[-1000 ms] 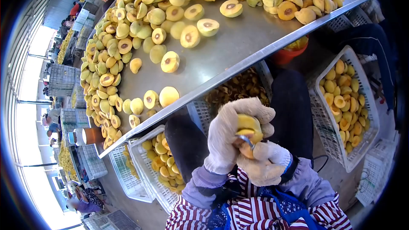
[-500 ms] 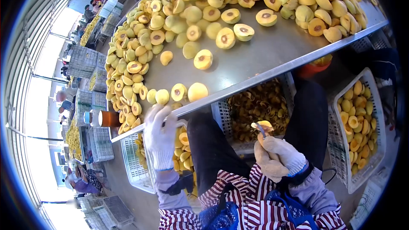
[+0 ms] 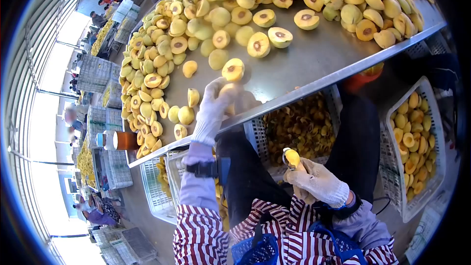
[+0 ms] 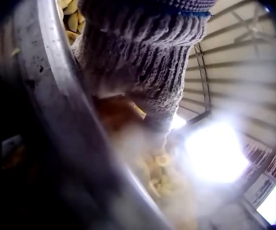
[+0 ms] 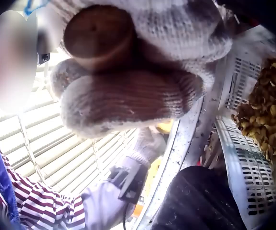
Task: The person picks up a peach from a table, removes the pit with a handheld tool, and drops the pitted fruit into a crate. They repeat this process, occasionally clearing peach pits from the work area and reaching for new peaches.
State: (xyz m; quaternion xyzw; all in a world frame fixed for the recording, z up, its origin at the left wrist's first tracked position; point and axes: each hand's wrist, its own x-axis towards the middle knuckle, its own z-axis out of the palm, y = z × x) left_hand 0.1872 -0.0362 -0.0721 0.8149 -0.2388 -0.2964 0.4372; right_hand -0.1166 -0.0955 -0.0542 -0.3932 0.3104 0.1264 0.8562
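My gloved left hand [image 3: 210, 115] reaches over the metal table's front edge, its fingers round a yellow peach half [image 3: 229, 93]. In the left wrist view the glove [image 4: 133, 62] hides most of what lies under the palm. Over the lap, my gloved right hand [image 3: 321, 181] grips a small pitting tool, whose round wooden handle end [image 5: 97, 31] shows between the fingers in the right wrist view. At the tool's curved metal tip [image 3: 285, 155] sits a yellow piece of fruit [image 3: 293, 158]. Another cut half [image 3: 233, 70] lies just beyond the left fingertips.
Peach halves [image 3: 196, 14] are heaped along the table's far and left sides. A crate of brown-yellow scraps [image 3: 299, 125] stands between the knees. Crates of peach halves stand at right [image 3: 409, 142] and left [image 3: 169, 167]. An orange-brown jar [image 3: 126, 140] is beside the table's left corner.
Both hands were together on a peach with the tool. The left hand parted from it, went left to the table edge, then moved right onto a half. The right hand stayed over the lap.
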